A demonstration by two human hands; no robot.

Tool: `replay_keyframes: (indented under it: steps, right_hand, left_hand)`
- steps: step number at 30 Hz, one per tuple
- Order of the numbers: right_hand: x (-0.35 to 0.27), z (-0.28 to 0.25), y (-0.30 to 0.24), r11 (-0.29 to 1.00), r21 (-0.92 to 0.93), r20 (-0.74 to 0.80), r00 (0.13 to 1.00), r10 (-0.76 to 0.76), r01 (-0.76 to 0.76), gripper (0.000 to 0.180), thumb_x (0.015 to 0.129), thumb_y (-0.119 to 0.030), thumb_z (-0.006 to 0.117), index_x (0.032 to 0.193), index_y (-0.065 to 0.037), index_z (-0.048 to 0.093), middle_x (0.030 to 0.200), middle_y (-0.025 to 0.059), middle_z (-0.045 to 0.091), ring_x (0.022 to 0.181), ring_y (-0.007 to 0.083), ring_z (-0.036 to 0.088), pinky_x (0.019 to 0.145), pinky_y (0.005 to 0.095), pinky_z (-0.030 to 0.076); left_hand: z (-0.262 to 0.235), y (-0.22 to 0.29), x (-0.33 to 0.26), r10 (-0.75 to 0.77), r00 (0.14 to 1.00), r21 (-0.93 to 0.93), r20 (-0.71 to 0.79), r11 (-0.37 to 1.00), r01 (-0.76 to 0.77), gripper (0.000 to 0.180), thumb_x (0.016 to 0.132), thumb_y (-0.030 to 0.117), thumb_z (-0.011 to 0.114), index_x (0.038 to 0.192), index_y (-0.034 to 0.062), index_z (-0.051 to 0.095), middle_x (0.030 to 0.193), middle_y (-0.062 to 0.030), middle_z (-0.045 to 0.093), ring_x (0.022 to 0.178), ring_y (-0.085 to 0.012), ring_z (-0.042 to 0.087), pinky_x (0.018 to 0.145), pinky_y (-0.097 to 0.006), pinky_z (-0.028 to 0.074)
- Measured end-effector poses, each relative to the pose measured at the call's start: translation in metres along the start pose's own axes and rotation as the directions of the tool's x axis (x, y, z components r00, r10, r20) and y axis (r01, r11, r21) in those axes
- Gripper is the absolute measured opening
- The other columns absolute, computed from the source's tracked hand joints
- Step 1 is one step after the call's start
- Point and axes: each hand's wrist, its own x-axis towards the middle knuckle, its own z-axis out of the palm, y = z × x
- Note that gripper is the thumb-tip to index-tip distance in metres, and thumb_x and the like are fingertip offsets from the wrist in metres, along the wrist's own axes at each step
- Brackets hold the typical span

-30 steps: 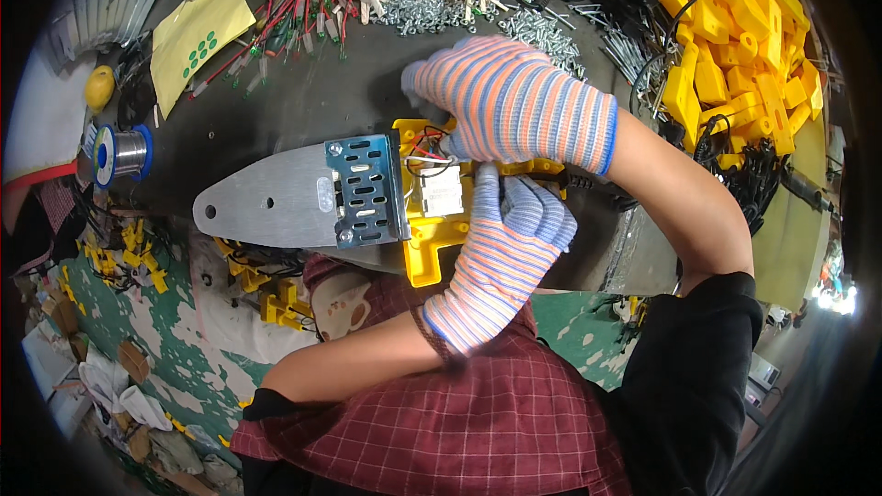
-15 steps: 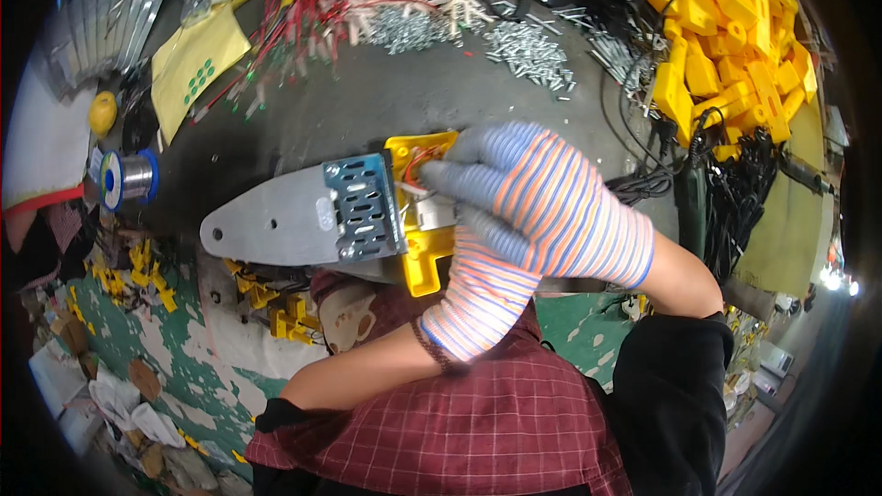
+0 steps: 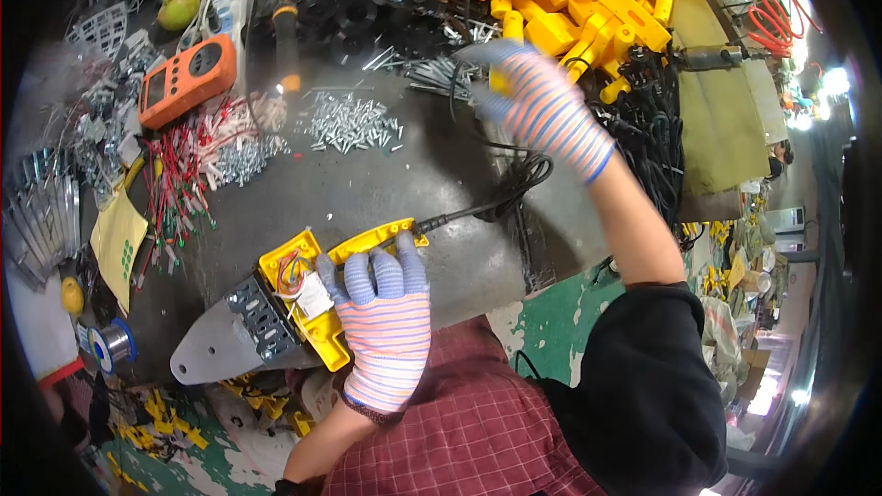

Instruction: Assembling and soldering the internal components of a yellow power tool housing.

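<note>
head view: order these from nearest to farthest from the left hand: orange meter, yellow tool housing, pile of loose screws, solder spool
1. yellow tool housing: under the left hand, touching its fingertips.
2. pile of loose screws: up the bench, beyond the fingers.
3. solder spool, at the far left edge, and orange meter, upper left: too close to call.

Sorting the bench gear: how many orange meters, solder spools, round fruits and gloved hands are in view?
Orange meter: 1
Solder spool: 1
Round fruits: 2, green and yellow
Gloved hands: 2, left hand and right hand
Total: 6
</note>
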Motion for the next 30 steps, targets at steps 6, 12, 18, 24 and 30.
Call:
replay_keyframes:
  steps: [6,12,18,24,30]
  right_hand:
    - [-0.002,-0.03,0.079,0.964,-0.181,0.329,0.912,0.245,-0.194,0.086,0.076,-0.039,0.081,0.149,-0.018,0.041,0.123,0.0204,0.064,0.116,0.0313,0.062,0.099,0.0373,0.047]
    - [0.012,-0.042,0.087,0.98,0.008,0.191,0.962,0.194,-0.2,0.074,0.079,-0.038,0.08,0.138,-0.004,0.051,0.105,0.0153,0.069,0.092,0.0228,0.067,0.082,0.034,0.054]
    - [-0.003,-0.045,0.044,0.935,-0.33,0.207,0.957,0.203,-0.127,0.077,0.081,-0.041,0.077,0.146,-0.015,0.045,0.129,0.0211,0.06,0.12,0.033,0.058,0.102,0.0384,0.046]
    - [-0.011,-0.009,0.121,0.986,0.033,0.124,0.98,0.156,-0.161,0.09,0.079,-0.048,0.078,0.15,-0.011,0.036,0.128,0.0181,0.061,0.116,0.0306,0.061,0.099,0.0395,0.047]
    - [-0.009,-0.037,0.087,0.644,0.736,-0.132,0.888,0.441,-0.21,0.079,0.083,-0.044,0.077,0.14,0.002,0.045,0.115,0.0102,0.065,0.102,0.0147,0.062,0.086,0.0277,0.05]
  left_hand:
    - [-0.004,0.0,0.006,0.033,0.999,-0.095,0.006,0.995,-0.032,0.044,0.084,0.015,0.055,0.126,0.0025,0.058,0.111,-0.015,0.05,0.102,-0.0318,0.049,0.105,-0.067,0.036]
    - [0.008,-0.002,0.0,0.04,0.999,-0.048,-0.034,0.998,-0.042,0.045,0.083,0.013,0.055,0.127,0.0017,0.058,0.116,-0.0156,0.051,0.104,-0.0335,0.049,0.105,-0.068,0.036]
    - [0.003,-0.002,-0.004,0.046,0.999,-0.048,-0.006,0.998,-0.046,0.046,0.084,0.016,0.056,0.129,0.0043,0.058,0.116,-0.0163,0.051,0.108,-0.0335,0.048,0.105,-0.069,0.036]
    - [0.001,-0.003,-0.007,0.062,0.998,-0.066,-0.001,0.996,-0.062,0.05,0.084,0.016,0.055,0.133,0.0064,0.055,0.118,-0.0154,0.05,0.108,-0.0327,0.048,0.106,-0.069,0.035]
    - [0.002,-0.004,-0.008,0.058,0.998,-0.037,0.026,0.998,-0.057,0.053,0.083,0.018,0.055,0.135,0.0084,0.055,0.121,-0.0143,0.05,0.11,-0.0328,0.048,0.107,-0.067,0.033]
